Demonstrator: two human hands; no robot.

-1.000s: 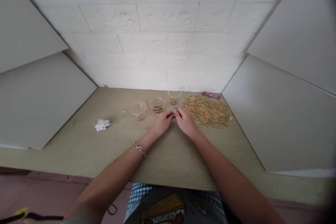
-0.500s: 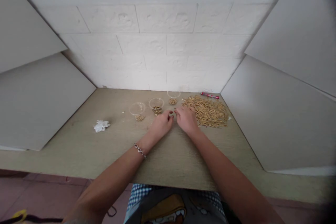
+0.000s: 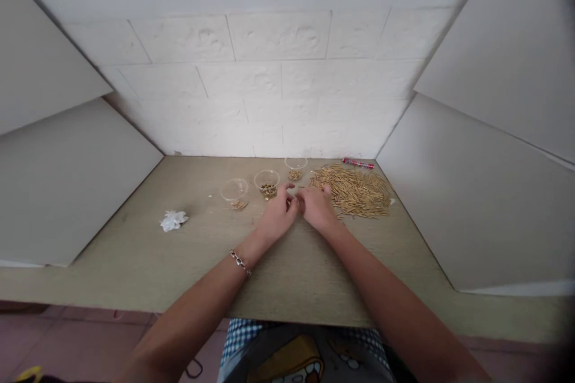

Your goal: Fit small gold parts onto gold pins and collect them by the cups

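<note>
My left hand (image 3: pixel 279 215) and my right hand (image 3: pixel 318 209) rest together on the wooden table (image 3: pixel 188 251), fingertips meeting just in front of the middle plastic cup (image 3: pixel 266 180). The fingers of both hands are curled narrow and pinched toward each other. A thin dark sliver shows at the tip of my right fingers, but it is too small to identify, and I cannot tell whether either hand truly grips anything. A chain bracelet (image 3: pixel 240 263) sits on my left wrist.

Three clear cups stand in a slanted row behind my hands: the left cup (image 3: pixel 234 189) with a small brown clump beside its base, the middle one holding dark bits, and the far cup (image 3: pixel 296 164) holding tan bits. Just right of my right hand, nearly touching the knuckles, lies a broad pile of thin tan sticks (image 3: pixel 354 190). Behind that pile, against the white brick wall, lies a red pen-like item (image 3: pixel 358 163). A crumpled white scrap (image 3: pixel 173 220) lies well apart on the left side of the table.
</note>
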